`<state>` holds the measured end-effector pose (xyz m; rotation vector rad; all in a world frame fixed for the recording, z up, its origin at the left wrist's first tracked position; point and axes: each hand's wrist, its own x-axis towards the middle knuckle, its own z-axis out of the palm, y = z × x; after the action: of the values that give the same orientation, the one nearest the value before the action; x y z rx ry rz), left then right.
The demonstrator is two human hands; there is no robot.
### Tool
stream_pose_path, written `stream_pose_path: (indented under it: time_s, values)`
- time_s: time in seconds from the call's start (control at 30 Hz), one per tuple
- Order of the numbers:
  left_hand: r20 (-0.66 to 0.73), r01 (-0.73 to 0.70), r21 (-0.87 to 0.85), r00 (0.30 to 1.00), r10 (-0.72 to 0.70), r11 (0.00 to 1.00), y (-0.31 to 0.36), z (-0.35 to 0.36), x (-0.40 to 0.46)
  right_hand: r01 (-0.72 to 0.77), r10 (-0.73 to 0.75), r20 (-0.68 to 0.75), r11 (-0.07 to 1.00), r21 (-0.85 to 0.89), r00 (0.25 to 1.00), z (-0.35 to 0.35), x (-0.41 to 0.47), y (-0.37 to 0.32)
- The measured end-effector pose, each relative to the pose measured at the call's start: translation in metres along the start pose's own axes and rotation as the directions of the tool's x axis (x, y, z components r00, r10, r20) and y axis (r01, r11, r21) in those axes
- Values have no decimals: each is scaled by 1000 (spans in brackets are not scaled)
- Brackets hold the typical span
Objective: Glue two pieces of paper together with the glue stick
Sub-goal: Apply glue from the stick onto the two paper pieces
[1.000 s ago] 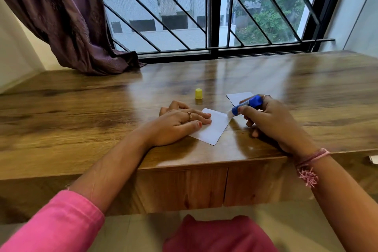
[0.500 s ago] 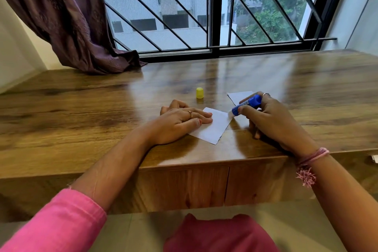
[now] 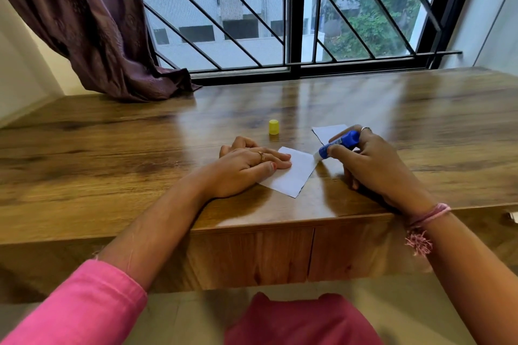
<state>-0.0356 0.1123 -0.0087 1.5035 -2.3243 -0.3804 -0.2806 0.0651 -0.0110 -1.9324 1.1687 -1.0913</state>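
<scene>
Nearest the desk [image 3: 280, 216] edge, the left hand [image 3: 246, 168] lay flat with straight fingers pressing on the near sheet of paper [image 3: 291, 173], a thin white piece with slightly uneven cut edges, pinning it to the glossy wood-grain top. Just beside its right corner, the right hand [image 3: 372, 165] grasped the blue glue stick [image 3: 340, 143], fingers curled round the barrel, with the whitish glue tip angled down at that corner; whether it was touching the paper could not be told for certain. The step in hand looked like spreading glue on the first sheet, apparently only begun at one corner. The next move would call for firm, even strokes across the paper while the flat hand kept it from sliding or wrinkling, then laying the other piece on top. That second sheet of paper [image 3: 328, 133] lay just beyond, partly hidden by the right hand. Farther back stood the small yellow cap [image 3: 273, 127], smooth plastic, upright and apart from both sheets
</scene>
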Motion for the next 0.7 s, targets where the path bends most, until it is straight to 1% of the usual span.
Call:
stream_pose_path:
  time_s: [0.1, 0.23, 0.37, 0.47, 0.53, 0.63, 0.7]
  values:
    - [-6, -18, -10, 1000, 18, 1000, 0, -1, 0, 14, -15, 50, 1000, 14, 999, -1, -2, -1]
    - [-3, -29, -12, 1000, 29, 1000, 2, -1, 0, 14, -14, 24, 1000, 3, 1000, -1, -2, -1]
    - [-4, -24, -10, 1000, 24, 1000, 2, -1, 0, 49, -51, 107, 999, 19, 993, -2, -3, 0]
    - [-1, -28, -18, 1000, 28, 999, 2, -1, 0, 14, -15, 43, 1000, 13, 999, -1, -2, 0]
    - [1, -27, -21, 1000, 27, 999, 2, -1, 0, 49, -47, 52, 998, -41, 998, -1, -2, 0]
    - [-4, -16, -18, 1000, 16, 1000, 1, -1, 0, 121, -114, 129, 992, -47, 985, -2, -5, -3]
    - [-3, 1, -8, 1000, -1, 1000, 0, -1, 0, 119, -113, 111, 992, -45, 987, -1, -5, -3]
